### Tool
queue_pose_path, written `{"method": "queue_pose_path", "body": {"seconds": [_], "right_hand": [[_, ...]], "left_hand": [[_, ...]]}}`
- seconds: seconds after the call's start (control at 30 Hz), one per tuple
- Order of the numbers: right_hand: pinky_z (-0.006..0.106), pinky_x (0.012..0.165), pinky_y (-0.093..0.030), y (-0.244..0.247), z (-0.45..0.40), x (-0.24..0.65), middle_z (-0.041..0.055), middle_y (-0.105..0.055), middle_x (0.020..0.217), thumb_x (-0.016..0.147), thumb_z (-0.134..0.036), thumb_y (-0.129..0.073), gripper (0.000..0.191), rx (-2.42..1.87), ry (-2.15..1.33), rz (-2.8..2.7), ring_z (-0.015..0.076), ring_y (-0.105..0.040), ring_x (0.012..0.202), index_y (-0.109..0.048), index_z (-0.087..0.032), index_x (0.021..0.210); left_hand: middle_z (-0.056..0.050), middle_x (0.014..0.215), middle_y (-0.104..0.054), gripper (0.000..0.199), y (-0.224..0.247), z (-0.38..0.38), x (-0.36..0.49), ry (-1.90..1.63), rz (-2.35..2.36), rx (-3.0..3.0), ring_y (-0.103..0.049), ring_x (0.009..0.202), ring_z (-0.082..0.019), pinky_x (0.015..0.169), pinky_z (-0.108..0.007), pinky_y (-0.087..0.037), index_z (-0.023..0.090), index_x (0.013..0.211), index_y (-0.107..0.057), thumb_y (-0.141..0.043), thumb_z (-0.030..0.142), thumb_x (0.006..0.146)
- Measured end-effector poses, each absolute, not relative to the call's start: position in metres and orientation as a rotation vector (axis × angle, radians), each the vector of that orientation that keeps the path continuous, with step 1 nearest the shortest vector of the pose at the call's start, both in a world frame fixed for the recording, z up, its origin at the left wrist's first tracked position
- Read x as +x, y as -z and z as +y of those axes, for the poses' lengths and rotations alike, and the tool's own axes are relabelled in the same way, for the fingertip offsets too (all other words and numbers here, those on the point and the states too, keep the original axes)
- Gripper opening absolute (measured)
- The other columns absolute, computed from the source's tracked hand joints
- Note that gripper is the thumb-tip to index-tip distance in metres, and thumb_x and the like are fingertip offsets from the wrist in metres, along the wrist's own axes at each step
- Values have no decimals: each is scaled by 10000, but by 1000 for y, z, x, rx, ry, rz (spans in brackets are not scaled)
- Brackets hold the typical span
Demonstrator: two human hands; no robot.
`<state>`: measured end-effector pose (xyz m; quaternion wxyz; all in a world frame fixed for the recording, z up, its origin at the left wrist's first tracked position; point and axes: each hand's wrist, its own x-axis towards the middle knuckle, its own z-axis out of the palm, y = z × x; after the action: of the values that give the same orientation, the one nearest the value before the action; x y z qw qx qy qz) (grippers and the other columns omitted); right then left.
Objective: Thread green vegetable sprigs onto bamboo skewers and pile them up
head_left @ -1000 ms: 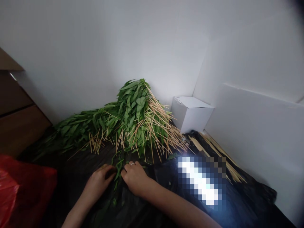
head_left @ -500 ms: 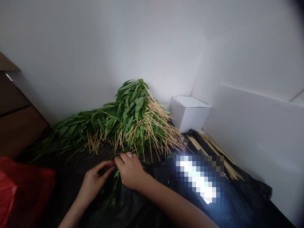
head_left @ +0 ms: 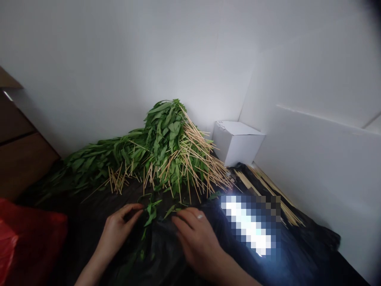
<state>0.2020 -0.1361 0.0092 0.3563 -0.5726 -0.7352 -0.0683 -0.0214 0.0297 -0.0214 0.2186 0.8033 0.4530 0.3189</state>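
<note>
- left hand (head_left: 114,227) pinching a leafy sprig (head_left: 152,213)
- right hand (head_left: 201,238) at a small leaf (head_left: 169,211)
- greens (head_left: 165,129) and thin sticks (head_left: 219,171) heaped near a white box (head_left: 244,149)

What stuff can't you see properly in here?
In the head view:
- Bright object: covered by blocky blurring.
- Red plastic: cut off by the left edge.
- Inside the white box: hidden by its sides and top.
- Many stick ends: hidden by leaves.
- Left hand's grip on the sprig: too small and dim.

I can read no lettering from here. Marks on the white box (head_left: 238,139) are too small; the bright patch (head_left: 248,226) before it is pixelated.
</note>
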Motion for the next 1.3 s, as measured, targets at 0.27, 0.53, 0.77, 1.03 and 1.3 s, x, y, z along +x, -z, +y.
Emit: {"method": "queue_pose_path", "body": {"seconds": [0.27, 0.53, 0.77, 1.03, 1.3], "right_hand": [[491, 889, -464, 48, -273, 323, 103, -589, 1204, 893, -177, -512, 443, -1769, 641, -1440, 297, -564, 1095, -510, -287, 1322], [527, 963, -441, 87, -302, 363, 100, -432, 1431, 932, -391, -453, 482, -2101, 540, -1511, 351, -440, 1282, -427, -298, 1403], [516, 961, -455, 100, -302, 371, 88, -384, 1476, 919, -379, -477, 523, -2157, 578, -1607, 356, -397, 1320, -402, -317, 1433], [528, 959, -457, 100, -302, 371, 91, -359, 1491, 919, -363, -487, 518, -2178, 566, -1619, 362, -361, 1341, -408, -312, 1428], [504, 962, -455, 97, -301, 370, 82, -406, 1460, 914, -368, -483, 460, -2155, 591, -1622, 343, -385, 1327, -487, -302, 1369]], "left_hand": [[-56, 959, -772, 558, 28, 37, -25, -929, 1340, 2311, -725, 898, -261, 844, -291, -555, 209, 917, -745, -457, 674, 810], [-61, 945, -776, 547, 33, 41, -25, -886, 1364, 2354, -729, 887, -282, 825, -312, -568, 213, 894, -744, -456, 666, 793], [-40, 925, -780, 486, 30, 40, -25, -929, 1372, 2359, -733, 845, -263, 793, -289, -569, 236, 864, -735, -472, 637, 784], [-35, 908, -779, 449, 28, 40, -24, -905, 1376, 2361, -736, 814, -260, 754, -285, -574, 236, 862, -733, -488, 603, 779], [-48, 925, -778, 495, 32, 41, -26, -896, 1395, 2352, -734, 833, -259, 805, -290, -562, 224, 881, -736, -471, 629, 778]]}}
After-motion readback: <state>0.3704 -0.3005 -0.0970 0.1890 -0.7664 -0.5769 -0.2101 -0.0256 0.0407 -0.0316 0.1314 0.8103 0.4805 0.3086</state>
